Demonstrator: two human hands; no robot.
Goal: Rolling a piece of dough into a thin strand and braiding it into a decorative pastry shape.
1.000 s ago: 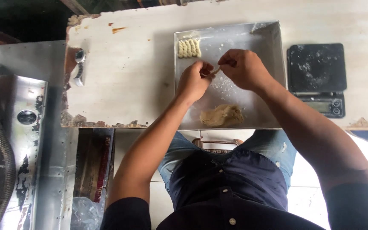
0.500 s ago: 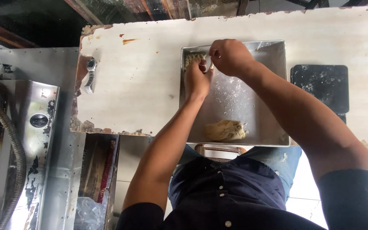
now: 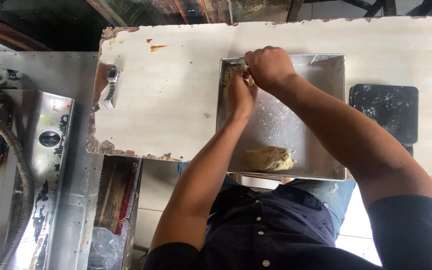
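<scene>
A head-worn camera looks straight down at a worn, pale worktop (image 3: 176,90) with chipped edges, filling the upper middle of the frame. A square metal baking tray (image 3: 333,120), dusted with flour, sits on it right of centre.

Both of the person's bare forearms reach up from the bottom of the frame into the tray's upper left corner. The left hand (image 3: 238,92) lies with its back to the camera, its fingers curled down toward the small pale dough pieces (image 3: 228,72) lined up in that corner. The right hand (image 3: 268,65) sits just above and to the right, touching the left hand, its fingers bent inward in a loose fist. The fingertips of both hands are hidden beneath the knuckles, so it cannot be told exactly what they pinch, though they meet right at the dough pieces.

A lump of tan dough (image 3: 268,159) rests at the tray's lower edge, well apart from the hands.

On the worktop's left side lies a metal wristwatch (image 3: 110,87). A black digital scale (image 3: 386,112) sits just right of the tray. At far left, a steel surface carries a ribbed hose (image 3: 18,155).
</scene>
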